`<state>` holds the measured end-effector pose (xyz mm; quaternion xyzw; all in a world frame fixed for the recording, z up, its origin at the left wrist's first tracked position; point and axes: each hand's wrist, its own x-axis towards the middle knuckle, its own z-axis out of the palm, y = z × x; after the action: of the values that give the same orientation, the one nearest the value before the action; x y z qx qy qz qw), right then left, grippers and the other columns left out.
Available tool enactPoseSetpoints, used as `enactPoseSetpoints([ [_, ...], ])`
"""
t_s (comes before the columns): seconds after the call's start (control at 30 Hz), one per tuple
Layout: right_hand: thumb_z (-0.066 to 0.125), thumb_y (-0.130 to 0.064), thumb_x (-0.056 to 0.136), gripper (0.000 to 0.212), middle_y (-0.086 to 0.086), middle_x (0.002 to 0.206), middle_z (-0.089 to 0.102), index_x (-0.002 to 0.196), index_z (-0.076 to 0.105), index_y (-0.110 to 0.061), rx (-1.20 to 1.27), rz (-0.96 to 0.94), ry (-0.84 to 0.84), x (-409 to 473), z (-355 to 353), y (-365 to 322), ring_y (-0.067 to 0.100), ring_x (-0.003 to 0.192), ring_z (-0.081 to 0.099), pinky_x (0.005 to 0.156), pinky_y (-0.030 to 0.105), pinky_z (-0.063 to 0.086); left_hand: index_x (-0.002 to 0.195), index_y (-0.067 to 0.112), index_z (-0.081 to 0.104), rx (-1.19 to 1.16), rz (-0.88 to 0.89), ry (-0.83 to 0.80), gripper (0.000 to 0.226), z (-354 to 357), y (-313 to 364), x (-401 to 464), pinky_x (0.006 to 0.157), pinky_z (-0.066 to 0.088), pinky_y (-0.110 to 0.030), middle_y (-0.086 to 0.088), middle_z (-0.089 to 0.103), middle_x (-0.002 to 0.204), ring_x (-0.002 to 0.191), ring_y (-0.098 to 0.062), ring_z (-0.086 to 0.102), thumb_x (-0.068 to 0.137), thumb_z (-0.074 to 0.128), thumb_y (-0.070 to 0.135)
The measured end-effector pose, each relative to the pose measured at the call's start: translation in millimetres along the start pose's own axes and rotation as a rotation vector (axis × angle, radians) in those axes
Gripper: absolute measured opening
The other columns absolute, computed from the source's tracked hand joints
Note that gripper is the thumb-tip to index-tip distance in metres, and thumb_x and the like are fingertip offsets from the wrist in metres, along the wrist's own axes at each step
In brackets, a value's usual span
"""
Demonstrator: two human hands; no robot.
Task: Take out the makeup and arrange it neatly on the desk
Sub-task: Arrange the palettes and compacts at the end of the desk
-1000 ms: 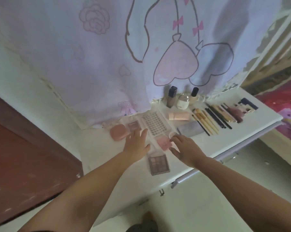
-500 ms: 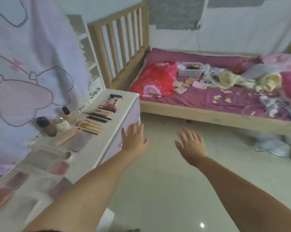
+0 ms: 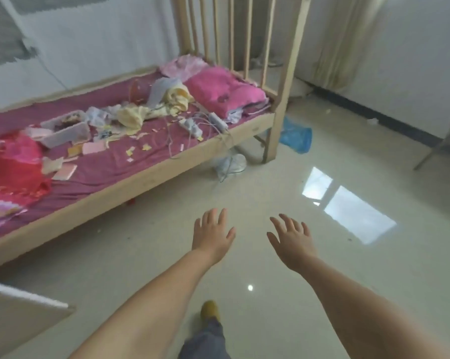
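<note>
My left hand (image 3: 212, 233) and my right hand (image 3: 292, 240) are stretched out in front of me over the bare floor, palms down, fingers spread and straight, holding nothing. Only a white corner of the desk (image 3: 24, 299) shows at the lower left; the makeup laid out on it is out of view. On the bed (image 3: 146, 177) to the left lie a clear plastic box (image 3: 68, 130) and several small pink and yellow flat items (image 3: 93, 148), too blurred to identify.
The wooden bed with a purple sheet carries a red bag (image 3: 11, 169), crumpled cloths, a pink pillow (image 3: 224, 90) and cables. A blue plastic bag (image 3: 295, 137) lies by the bed post. The glossy tiled floor stretches ahead. My foot (image 3: 209, 310) shows below.
The view has swung right, from the desk with its rows of makeup to the bed and floor. Both hands left the desk items and now hover open in mid-air.
</note>
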<state>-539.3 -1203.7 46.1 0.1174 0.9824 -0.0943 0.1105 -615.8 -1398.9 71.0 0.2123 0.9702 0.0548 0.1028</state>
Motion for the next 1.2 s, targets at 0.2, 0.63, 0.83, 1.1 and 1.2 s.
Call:
enactPoseSetpoints([
  [0.2,0.019,-0.049,0.099,0.053,-0.001,0.157,0.015,0.148,0.016,-0.030,0.090,0.264,0.075,45.0,-19.9,106.1,0.021,0.144,0.015,0.118,0.042,0.007,0.148,0.017,0.017,0.023,0.251,-0.064,0.059,3.3,98.4,119.9,0.113,0.017,-0.040,-0.009,0.020,0.152,0.140,-0.026,0.019,0.098,0.030,0.046],
  [0.63,0.024,-0.046,0.099,0.050,0.002,0.155,0.021,0.146,0.022,-0.028,0.251,0.757,0.140,126.8,-71.4,319.3,0.019,0.141,0.022,0.115,0.042,0.014,0.149,0.019,0.013,0.174,0.731,-0.217,0.060,8.2,344.0,343.4,0.116,0.011,-0.045,-0.009,0.015,0.156,0.143,-0.026,0.014,0.098,0.027,0.048],
  [0.83,0.026,-0.046,0.099,0.050,0.004,0.154,0.026,0.145,0.026,-0.026,0.254,0.900,0.128,141.1,-86.1,477.2,0.023,0.139,0.028,0.114,0.042,0.018,0.150,0.020,0.009,0.205,0.884,-0.217,0.061,31.3,503.8,415.0,0.117,0.009,-0.047,-0.008,0.011,0.158,0.144,-0.026,0.012,0.099,0.025,0.048],
  [1.1,0.028,-0.044,0.099,0.049,0.004,0.153,0.027,0.144,0.029,-0.024,0.165,0.919,0.137,164.1,-159.2,705.4,0.020,0.139,0.028,0.113,0.039,0.020,0.149,0.021,0.011,0.144,0.899,-0.194,0.060,32.0,716.2,502.4,0.117,0.009,-0.044,-0.007,0.012,0.157,0.144,-0.024,0.011,0.098,0.028,0.047],
  [1.2,0.028,-0.044,0.099,0.048,0.003,0.152,0.028,0.143,0.030,-0.024,0.149,0.916,0.116,184.6,-174.2,770.6,0.020,0.139,0.027,0.111,0.038,0.019,0.149,0.020,0.012,0.149,0.911,-0.198,0.059,37.7,774.4,537.7,0.117,0.009,-0.043,-0.009,0.013,0.157,0.145,-0.023,0.010,0.098,0.028,0.047],
])
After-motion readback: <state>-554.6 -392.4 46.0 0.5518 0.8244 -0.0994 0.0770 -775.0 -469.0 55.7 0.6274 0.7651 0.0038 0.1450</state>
